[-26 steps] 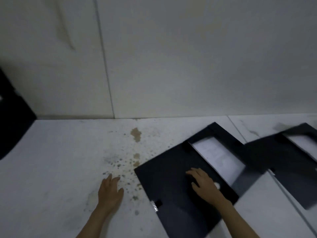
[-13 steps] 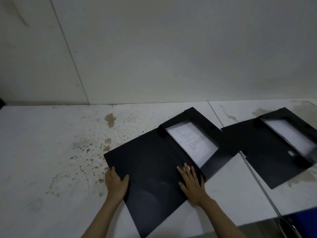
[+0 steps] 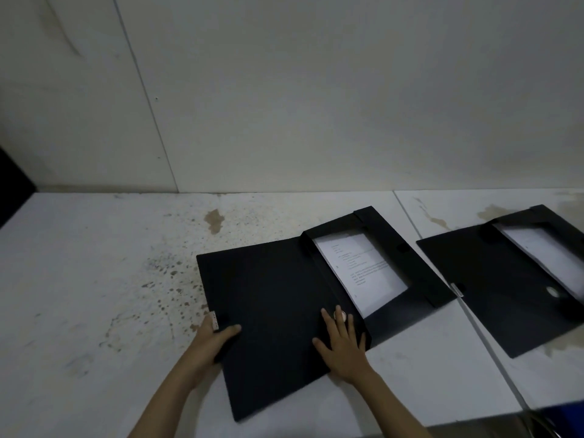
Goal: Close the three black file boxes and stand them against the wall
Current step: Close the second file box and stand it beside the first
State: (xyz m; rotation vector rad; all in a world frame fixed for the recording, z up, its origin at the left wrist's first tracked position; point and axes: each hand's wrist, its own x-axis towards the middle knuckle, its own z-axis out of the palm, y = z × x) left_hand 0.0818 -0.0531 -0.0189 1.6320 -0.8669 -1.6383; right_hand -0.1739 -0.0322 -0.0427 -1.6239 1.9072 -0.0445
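Observation:
An open black file box (image 3: 275, 305) lies flat on the white table (image 3: 94, 279), its lid spread to the left and printed white paper (image 3: 360, 270) in its tray. My left hand (image 3: 211, 343) grips the lid's left edge, thumb on top and fingers under it. My right hand (image 3: 344, 343) rests flat, fingers spread, on the lid near the spine. A second open black file box (image 3: 505, 286) with paper lies further right. A dark shape (image 3: 12, 181) at the far left edge against the wall may be the third box; I cannot tell.
The pale wall (image 3: 316, 105) rises just behind the table. Brown stains (image 3: 215, 219) speckle the tabletop left of the near box. A seam (image 3: 474, 320) divides two table panels between the boxes. Something blue (image 3: 562, 415) shows below the table's front edge at lower right.
My left hand went from flat on the bare table to gripping the lid's left edge. My right hand slid toward the spine. The view shifted, so both boxes sit more fully in frame.

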